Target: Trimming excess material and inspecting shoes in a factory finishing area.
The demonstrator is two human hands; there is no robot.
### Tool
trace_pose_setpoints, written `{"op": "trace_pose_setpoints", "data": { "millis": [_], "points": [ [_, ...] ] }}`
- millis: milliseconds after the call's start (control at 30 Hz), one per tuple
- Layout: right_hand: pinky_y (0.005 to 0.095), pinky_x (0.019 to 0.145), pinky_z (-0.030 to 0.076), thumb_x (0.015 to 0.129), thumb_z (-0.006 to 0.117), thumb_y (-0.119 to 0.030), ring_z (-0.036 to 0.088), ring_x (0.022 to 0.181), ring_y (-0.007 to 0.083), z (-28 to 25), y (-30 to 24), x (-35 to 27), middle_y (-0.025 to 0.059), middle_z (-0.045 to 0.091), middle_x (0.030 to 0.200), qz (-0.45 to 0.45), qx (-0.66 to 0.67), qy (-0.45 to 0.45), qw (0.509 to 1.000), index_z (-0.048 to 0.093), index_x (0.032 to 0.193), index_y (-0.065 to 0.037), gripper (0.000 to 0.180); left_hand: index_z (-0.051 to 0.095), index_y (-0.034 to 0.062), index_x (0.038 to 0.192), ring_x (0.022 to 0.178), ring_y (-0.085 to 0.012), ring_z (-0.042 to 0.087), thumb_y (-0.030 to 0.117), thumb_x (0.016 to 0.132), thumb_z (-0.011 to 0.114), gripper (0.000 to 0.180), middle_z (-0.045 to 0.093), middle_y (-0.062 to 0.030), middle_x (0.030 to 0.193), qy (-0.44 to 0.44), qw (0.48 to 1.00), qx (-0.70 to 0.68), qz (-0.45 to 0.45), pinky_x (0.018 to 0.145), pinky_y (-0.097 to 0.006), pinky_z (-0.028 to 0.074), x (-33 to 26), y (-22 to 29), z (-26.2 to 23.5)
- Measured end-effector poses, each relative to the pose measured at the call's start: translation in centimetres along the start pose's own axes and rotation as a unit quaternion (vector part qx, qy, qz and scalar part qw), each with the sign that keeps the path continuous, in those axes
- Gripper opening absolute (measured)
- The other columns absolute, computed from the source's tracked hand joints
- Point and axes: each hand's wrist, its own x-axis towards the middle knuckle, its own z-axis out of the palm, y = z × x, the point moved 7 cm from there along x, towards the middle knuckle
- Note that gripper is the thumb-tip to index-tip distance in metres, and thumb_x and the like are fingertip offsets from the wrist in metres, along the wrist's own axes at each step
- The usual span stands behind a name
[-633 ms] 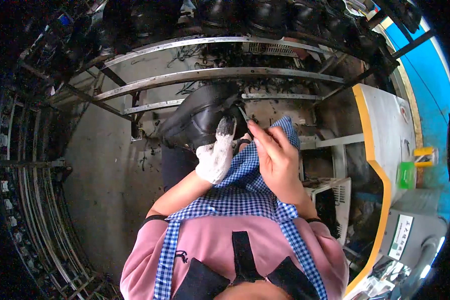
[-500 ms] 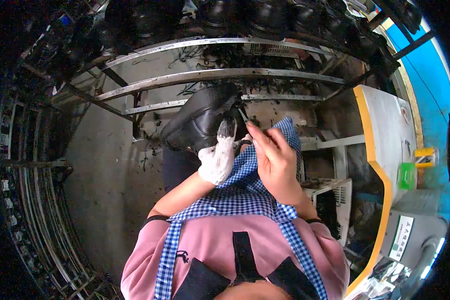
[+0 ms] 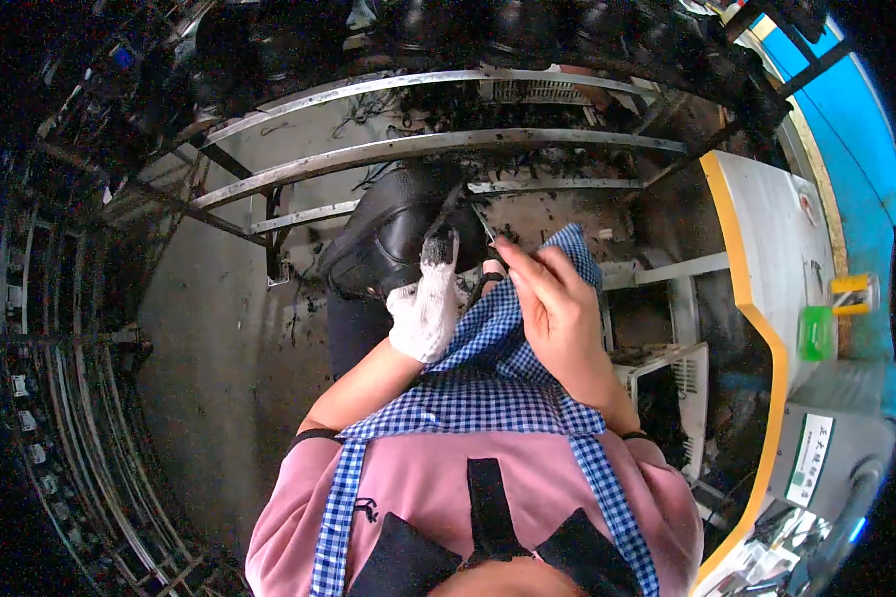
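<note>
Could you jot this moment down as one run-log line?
left hand: gloved, holding black leather piece | right hand: bare, pinching thin tool | tool contact: unclear | beyond: metal rack

Across the far side runs a metal rack (image 3: 528, 135), with dark scraps (image 3: 363, 111) strewn on the floor (image 3: 209, 358) below. Barred racking (image 3: 80, 428) stands left. On the right are a slotted white crate (image 3: 689, 374), a yellow-edged white table (image 3: 782, 214), a green item (image 3: 816, 334) beside a yellow one (image 3: 850, 298), a blue panel (image 3: 856, 149) and, nearer, a grey box (image 3: 844, 453).
</note>
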Motion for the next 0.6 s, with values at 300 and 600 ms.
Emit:
{"op": "trace_pose_setpoints", "data": {
  "millis": [300, 600],
  "points": [
    [0.0338, 0.053, 0.047, 0.081, 0.057, -0.001, 0.058, 0.064, 0.0268, 0.6, 0.1, 0.1, 0.0104, 0.053, 0.082, -0.027, 0.001, 0.013, 1.000, 0.057, 0.117, -0.010, 0.038, 0.051, 0.0077, 0.120, 0.091, -0.0102, 0.058, 0.008, 0.089, 0.053, 0.031, 0.054, -0.0041, 0.116, 0.104, 0.637, -0.711, -0.279, 0.078, -0.024, 0.049, -1.0, -1.6, 3.6],
    [0.0286, 0.054, 0.045, 0.081, 0.057, 0.004, 0.059, 0.065, 0.0218, 0.9, -0.5, 0.1, 0.0114, 0.054, 0.078, -0.050, 0.007, 0.037, 0.998, 0.059, 0.114, -0.005, 0.035, 0.049, 0.0034, 0.120, 0.105, -0.0148, 0.052, 0.007, 0.089, 0.052, 0.032, 0.054, -0.0068, 0.118, 0.093, 0.799, -0.538, -0.253, 0.087, -0.026, 0.043, -1.8, -3.3, 3.4]
  ]
}}
